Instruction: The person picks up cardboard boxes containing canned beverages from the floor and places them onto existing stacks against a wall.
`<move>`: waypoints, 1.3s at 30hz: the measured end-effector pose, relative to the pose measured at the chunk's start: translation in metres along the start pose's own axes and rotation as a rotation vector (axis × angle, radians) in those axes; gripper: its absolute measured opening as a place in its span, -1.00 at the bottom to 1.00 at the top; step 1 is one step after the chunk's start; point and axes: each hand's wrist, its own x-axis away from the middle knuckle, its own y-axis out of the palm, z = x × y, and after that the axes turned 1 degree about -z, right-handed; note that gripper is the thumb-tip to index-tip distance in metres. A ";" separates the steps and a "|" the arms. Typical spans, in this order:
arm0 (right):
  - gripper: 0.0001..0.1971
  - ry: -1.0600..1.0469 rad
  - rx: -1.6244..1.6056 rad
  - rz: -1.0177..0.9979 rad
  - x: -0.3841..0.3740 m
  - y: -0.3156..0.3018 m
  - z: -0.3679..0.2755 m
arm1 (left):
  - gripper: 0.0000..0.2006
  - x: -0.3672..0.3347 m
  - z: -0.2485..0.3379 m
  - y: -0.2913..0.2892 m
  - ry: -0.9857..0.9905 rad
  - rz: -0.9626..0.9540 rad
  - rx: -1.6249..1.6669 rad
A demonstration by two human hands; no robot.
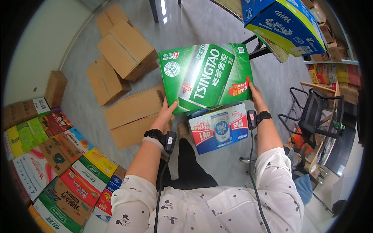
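Note:
A green and silver beer carton (223, 97) is held up in front of me, its broad printed face turned upward. My left hand (166, 111) grips its lower left corner, thumb on the printed face. At the right edge, my right hand (257, 95) closes round the side with the thumb near a red printed banner. The fingers beneath the carton are hidden. Below it, partly covered by it, stands a blue, white and red carton (219, 143). Each wrist wears a black strap with a small cabled box.
Several brown cardboard boxes (126, 48) lie on the grey floor (81, 66) at left. Colourful cartons (79, 186) are stacked along the left wall. A blue and lime carton (283, 27) sits on a table (275, 49) at upper right. A black chair (320, 110) stands at right.

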 end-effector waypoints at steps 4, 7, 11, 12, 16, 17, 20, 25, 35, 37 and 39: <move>-0.30 0.020 0.056 -0.040 0.005 0.000 -0.001 | -0.32 -0.004 -0.017 -0.001 0.002 -0.044 0.040; -0.32 -0.047 0.122 -0.026 0.017 -0.009 -0.002 | -0.33 0.009 -0.020 -0.002 0.121 0.021 0.053; -0.38 -0.128 0.189 -0.058 0.060 -0.012 -0.018 | -0.31 0.064 0.003 -0.017 0.113 0.040 -0.054; -0.40 -0.164 0.200 -0.043 0.077 -0.013 -0.028 | -0.31 0.083 0.015 -0.020 0.112 0.054 -0.048; -0.43 -0.167 0.258 -0.101 0.131 -0.029 -0.045 | -0.37 0.162 0.046 -0.020 0.095 -0.045 0.260; -0.44 -0.173 0.304 -0.114 0.148 -0.030 -0.051 | -0.32 0.184 0.048 -0.020 0.027 0.051 0.194; -0.46 -0.345 0.482 -0.022 0.158 -0.038 -0.052 | -0.35 0.204 0.040 -0.039 -0.043 0.037 0.179; -0.47 -0.451 0.431 -0.052 0.235 -0.011 -0.053 | -0.35 0.257 -0.006 -0.100 0.118 -0.036 0.218; -0.43 -0.702 0.709 -0.208 0.428 0.033 0.048 | -0.36 0.500 -0.266 -0.142 0.419 0.171 0.623; -0.51 -0.848 0.755 -0.284 0.487 0.077 0.066 | -0.35 0.564 -0.325 -0.152 0.426 0.257 0.679; -0.55 -1.015 0.719 -0.425 0.555 0.130 0.081 | -0.32 0.624 -0.383 -0.159 0.455 0.334 0.733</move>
